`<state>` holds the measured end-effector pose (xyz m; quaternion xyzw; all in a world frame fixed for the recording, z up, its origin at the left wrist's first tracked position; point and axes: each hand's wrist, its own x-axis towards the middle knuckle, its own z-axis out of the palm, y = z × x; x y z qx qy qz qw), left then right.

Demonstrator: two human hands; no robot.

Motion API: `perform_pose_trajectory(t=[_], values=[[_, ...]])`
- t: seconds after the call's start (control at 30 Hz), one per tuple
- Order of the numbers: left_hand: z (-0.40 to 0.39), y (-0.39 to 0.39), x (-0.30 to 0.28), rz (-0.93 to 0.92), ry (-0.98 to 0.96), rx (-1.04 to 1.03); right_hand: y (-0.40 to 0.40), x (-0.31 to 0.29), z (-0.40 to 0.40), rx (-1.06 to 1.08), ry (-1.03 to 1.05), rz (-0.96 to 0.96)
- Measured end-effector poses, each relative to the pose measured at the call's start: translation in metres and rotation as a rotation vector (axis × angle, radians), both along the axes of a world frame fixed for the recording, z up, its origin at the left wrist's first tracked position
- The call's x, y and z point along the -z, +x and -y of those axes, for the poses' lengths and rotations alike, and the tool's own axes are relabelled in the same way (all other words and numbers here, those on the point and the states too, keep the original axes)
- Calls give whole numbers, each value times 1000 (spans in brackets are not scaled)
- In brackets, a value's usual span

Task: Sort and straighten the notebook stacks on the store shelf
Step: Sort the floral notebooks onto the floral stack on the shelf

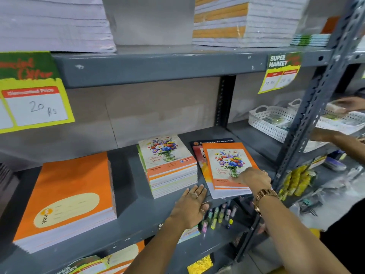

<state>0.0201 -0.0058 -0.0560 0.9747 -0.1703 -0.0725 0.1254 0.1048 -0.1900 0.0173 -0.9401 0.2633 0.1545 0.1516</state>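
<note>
The right hand presses flat, fingers spread, on the floral notebook topping a skewed small pile right of centre. The left hand lies open on the grey shelf (gripping nothing), beside the floral stack. The orange stack sits lower left.

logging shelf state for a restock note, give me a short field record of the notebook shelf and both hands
left stack: plain orange notebooks, squared
middle stack: floral notebooks, fairly neat
right pile: floral notebook askew on other covers
left hand: flat on shelf, beside middle stack
right hand: pressing on right pile's top notebook
</note>
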Motion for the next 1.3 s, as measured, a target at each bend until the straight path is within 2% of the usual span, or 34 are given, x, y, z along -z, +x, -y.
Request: perform_pose_trajectory(t=[0.07, 0.13, 0.2, 0.33, 0.6, 0.7, 0.93, 1.03, 1.2, 1.3], values=[[-1, 0, 1, 9, -3, 2, 2, 1, 0, 74, 26, 14], [-2, 0, 2, 8, -12, 6, 1, 2, 0, 59, 3, 87], [-3, 1, 2, -3, -25, 12, 2, -2, -1, 6, 14, 276], [-10, -2, 1, -9, -42, 21, 2, -35, -14, 54, 227, 646], [-35, -18, 2, -11, 9, 13, -12, -105, -68, -99, 206, 988], [-44, -26, 2, -11, 46, 11, -13, -111, -92, -102, 317, 944], [-65, -47, 4, 30, 82, -37, -1, -70, -139, -109, 570, 587], [-71, -53, 4, 28, 87, -55, -1, -52, -148, -111, 594, 474], [-70, -53, 5, 24, 79, -71, -1, -34, -151, -80, 544, 500], [-71, -53, 6, 21, 75, -70, -3, -33, -153, -143, 431, 573]])
